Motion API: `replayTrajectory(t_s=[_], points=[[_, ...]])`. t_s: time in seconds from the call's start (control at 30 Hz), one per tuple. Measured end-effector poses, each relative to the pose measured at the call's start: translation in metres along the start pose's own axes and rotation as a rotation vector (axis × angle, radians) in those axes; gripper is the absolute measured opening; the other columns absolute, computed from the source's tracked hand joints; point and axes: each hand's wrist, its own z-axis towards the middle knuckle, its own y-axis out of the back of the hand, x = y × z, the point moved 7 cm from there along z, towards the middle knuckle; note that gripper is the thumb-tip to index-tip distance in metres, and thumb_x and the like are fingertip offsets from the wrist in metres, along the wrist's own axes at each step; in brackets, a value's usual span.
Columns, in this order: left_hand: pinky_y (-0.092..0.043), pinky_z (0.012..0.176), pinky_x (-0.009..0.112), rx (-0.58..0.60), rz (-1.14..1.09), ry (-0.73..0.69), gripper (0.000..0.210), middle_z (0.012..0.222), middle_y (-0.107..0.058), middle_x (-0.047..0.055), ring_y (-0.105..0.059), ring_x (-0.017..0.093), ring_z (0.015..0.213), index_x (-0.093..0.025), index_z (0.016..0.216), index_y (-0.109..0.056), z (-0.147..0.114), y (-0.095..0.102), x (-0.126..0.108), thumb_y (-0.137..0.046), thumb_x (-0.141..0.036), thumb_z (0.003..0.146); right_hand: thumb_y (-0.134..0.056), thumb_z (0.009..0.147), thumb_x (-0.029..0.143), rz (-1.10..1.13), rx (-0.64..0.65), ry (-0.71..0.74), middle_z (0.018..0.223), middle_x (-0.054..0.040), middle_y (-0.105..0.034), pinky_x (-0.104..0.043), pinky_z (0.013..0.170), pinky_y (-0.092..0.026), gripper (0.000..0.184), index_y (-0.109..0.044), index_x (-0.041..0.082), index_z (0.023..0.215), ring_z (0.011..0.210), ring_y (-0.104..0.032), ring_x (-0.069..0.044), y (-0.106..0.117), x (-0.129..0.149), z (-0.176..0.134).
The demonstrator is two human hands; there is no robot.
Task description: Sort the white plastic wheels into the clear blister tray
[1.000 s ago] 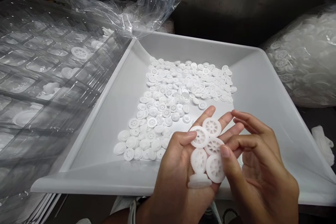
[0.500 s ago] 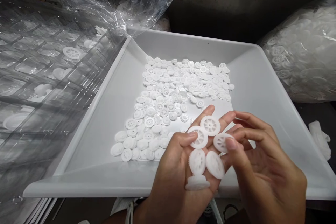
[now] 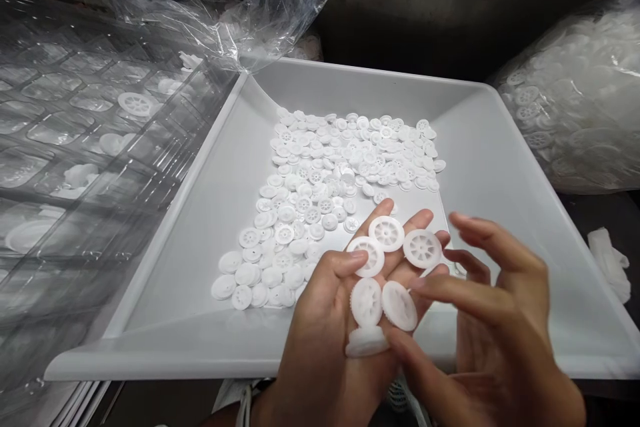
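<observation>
At the far left lie clear plastic blister trays (image 3: 95, 147), their pockets mostly bare, with a few white parts sitting in them, one spoked wheel (image 3: 136, 104) among these. Behind them, crumpled clear plastic film (image 3: 225, 13) hangs over the back corner of a white tray (image 3: 200, 213). On the tray's flat floor a loose spread of small white gears (image 3: 330, 180) runs from the far wall toward the near rim, lying mostly flat in a single layer.

Over the tray's near rim, the left hand (image 3: 325, 347) is turned palm up and lies open, cradling a handful of white plastic gear wheels (image 3: 385, 267): three on the fingers, two on the palm, one more on edge below them. Its thumb rests on the leftmost wheel.

Just to the right, the right hand (image 3: 495, 333) hovers with its fingers spread and blurred, holding nothing, close beside the wheels.

At the far right sits a clear bag (image 3: 575, 107) packed with white gears, and a small white scrap (image 3: 607, 260) lies below it.
</observation>
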Motion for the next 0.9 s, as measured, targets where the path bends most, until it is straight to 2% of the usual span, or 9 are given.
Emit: replayTrajectory(t_s=[0.07, 0.17, 0.3, 0.4, 0.63, 0.83, 0.9], points=[[-0.042, 0.115, 0.038, 0.005, -0.021, -0.004, 0.067, 0.121, -0.076, 0.011, -0.066, 0.022, 0.122, -0.017, 0.153, -0.034, 0.0001, -0.0005, -0.0014, -0.045, -0.018, 0.087, -0.072, 0.084, 0.017, -0.030, 0.027, 0.015, 0.146, -0.0095, -0.046, -0.053, 0.094, -0.045, 0.020, -0.066, 0.026, 0.101, 0.126, -0.050, -0.031, -0.0026, 0.0012, -0.0041], [-0.037, 0.119, 0.040, 0.017, -0.031, 0.019, 0.069, 0.124, -0.074, 0.010, -0.064, 0.023, 0.127, -0.019, 0.153, -0.033, 0.0008, -0.0003, -0.0006, -0.048, -0.018, 0.086, -0.073, 0.083, 0.011, -0.113, 0.007, 0.051, 0.141, -0.0069, -0.052, -0.050, 0.091, -0.048, 0.024, -0.069, 0.026, 0.100, 0.121, -0.051, -0.029, -0.0029, 0.0028, -0.0072], [-0.040, 0.117, 0.039, 0.012, -0.038, 0.000, 0.068, 0.125, -0.074, 0.011, -0.061, 0.024, 0.129, -0.017, 0.152, -0.037, 0.0031, 0.0010, -0.0014, -0.050, -0.020, 0.085, -0.072, 0.083, 0.009, -0.166, -0.052, 0.069, 0.137, -0.0039, -0.055, -0.042, 0.087, -0.050, 0.031, -0.071, 0.030, 0.105, 0.115, -0.056, -0.025, 0.0021, -0.0006, -0.0082], [-0.043, 0.115, 0.039, 0.000, -0.034, -0.008, 0.069, 0.125, -0.074, 0.011, -0.065, 0.024, 0.124, -0.018, 0.153, -0.036, 0.0039, 0.0007, -0.0014, -0.049, -0.019, 0.084, -0.069, 0.084, 0.009, -0.197, -0.054, 0.105, 0.134, -0.0035, -0.058, -0.039, 0.084, -0.049, 0.030, -0.072, 0.032, 0.104, 0.110, -0.058, -0.024, 0.0042, -0.0011, -0.0090], [-0.049, 0.108, 0.039, -0.083, -0.064, -0.086, 0.072, 0.121, -0.076, 0.010, -0.069, 0.021, 0.118, -0.021, 0.155, -0.032, 0.0041, -0.0004, -0.0068, -0.043, -0.017, 0.084, -0.068, 0.087, 0.007, -0.157, 0.013, 0.082, 0.128, -0.0063, -0.060, -0.039, 0.087, -0.050, 0.022, -0.072, 0.025, 0.099, 0.112, -0.057, -0.022, 0.0022, -0.0017, -0.0073], [-0.055, 0.089, 0.031, -0.088, 0.015, -0.068, 0.072, 0.123, -0.075, 0.008, -0.074, 0.018, 0.103, -0.023, 0.156, -0.031, 0.0030, 0.0005, -0.0076, -0.041, -0.021, 0.084, -0.072, 0.082, 0.003, -0.117, -0.035, 0.123, 0.125, -0.0101, -0.060, -0.036, 0.085, -0.051, 0.024, -0.072, 0.018, 0.101, 0.111, -0.059, -0.022, 0.0043, -0.0044, -0.0069], [-0.056, 0.088, 0.030, -0.067, 0.012, -0.068, 0.072, 0.123, -0.074, 0.009, -0.075, 0.018, 0.101, -0.021, 0.155, -0.032, 0.0033, -0.0002, -0.0079, -0.043, -0.022, 0.083, -0.073, 0.082, 0.005, -0.129, -0.025, 0.116, 0.125, -0.0105, -0.060, -0.036, 0.084, -0.051, 0.024, -0.071, 0.017, 0.102, 0.111, -0.060, -0.022, 0.0037, -0.0045, -0.0065]])
